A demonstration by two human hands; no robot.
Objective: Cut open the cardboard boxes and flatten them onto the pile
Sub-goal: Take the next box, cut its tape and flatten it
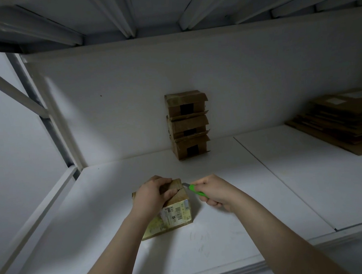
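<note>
From the head camera, the cutting step looks to be in hand. The left hand [153, 192] clamps its grip over the top of a small labelled cardboard box [176, 217] near the front of the white surface [223, 249]. The right hand [215, 192] has its grip closed round a green box cutter [197, 192], blade at the box's top edge. The next move probably calls for drawing the blade along the seam, clear of the left fingers. A stack of three boxes [187, 126] stands against the white wall [111, 98]; the pile of flattened cardboard [338, 124] lies far right.
</note>
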